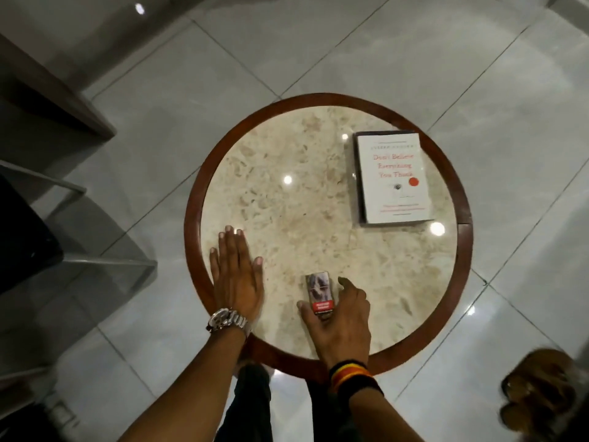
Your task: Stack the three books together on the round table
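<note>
A white book with red title lettering [393,178] lies on top of a dark book whose edge shows at its left and near sides [359,186], at the far right of the round table [318,103]. My left hand [236,275] rests flat, palm down, on the marble near the table's left rim; a metal watch is on that wrist. My right hand [338,317] is at the near edge, thumb and fingers closed around a small box with a red label [318,293] that stands on the tabletop. A third book is not visible.
The table has a marble top and a dark red wooden rim. Glossy grey floor tiles surround it. A dark chair with a metal frame [28,237] stands at the left. A blurred brown object [541,390] is at the bottom right.
</note>
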The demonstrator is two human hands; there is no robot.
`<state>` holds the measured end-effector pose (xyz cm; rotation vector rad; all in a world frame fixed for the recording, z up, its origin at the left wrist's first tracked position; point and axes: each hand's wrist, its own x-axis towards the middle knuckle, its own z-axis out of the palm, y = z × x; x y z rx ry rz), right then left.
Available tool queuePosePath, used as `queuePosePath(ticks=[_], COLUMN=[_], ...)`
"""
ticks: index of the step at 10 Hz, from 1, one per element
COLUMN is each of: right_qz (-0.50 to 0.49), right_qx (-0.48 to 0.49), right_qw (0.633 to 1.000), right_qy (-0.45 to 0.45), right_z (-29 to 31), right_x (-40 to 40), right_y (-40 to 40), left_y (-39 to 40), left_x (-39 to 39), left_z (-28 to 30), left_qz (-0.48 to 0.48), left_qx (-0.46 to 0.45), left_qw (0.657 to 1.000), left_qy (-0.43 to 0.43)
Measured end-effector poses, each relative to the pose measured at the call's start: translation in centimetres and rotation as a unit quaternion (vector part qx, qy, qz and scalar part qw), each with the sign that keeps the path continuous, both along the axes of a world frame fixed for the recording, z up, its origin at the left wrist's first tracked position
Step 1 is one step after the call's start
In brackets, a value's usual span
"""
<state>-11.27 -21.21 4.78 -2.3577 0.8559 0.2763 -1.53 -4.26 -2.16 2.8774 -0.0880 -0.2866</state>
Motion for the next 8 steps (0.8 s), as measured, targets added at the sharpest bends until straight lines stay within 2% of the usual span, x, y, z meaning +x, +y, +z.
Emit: queuePosePath(ticks=[1,2,4,5,6,8], right_qz=[-0.013,-0.034,-0.029,-0.009,0.008,-0.003], right_qx=[-0.021,-0.018,-0.004,0.006,0.005,0.015], right_qw=[0.999,0.999,0.995,0.994,0.998,0.997], right_qy=[0.029,0.005,-0.091,-0.108,-0.066,-0.073], right_z=[-0.5,-0.3,0.2,-0.4,-1.4,-2.3], right_x=[-0.2,2.3,14.1,20.1,23.3,22.9], right_y=[2.3,4.1,8.4,10.8,12.6,13.1], left_y=[0.2,0.8,1.3,1.4,1.7,1.8], left_x=[-0.2,-0.3,-0.4,-0.3,-0.4,-0.2], left_z=[-0.6,-0.8,-1.6,-1.5,-1.0,-1.2], left_qz=[-0.004,0.003,0.001,-0.014,-0.038,-0.017], left_qx=[-0.006,-0.022,-0.001,0.02,0.032,0.014], left_qw=[1.0,0.999,1.0,0.999,0.998,0.999], left_qy=[-0.019,-0.029,-0.024,-0.03,-0.039,-0.049])
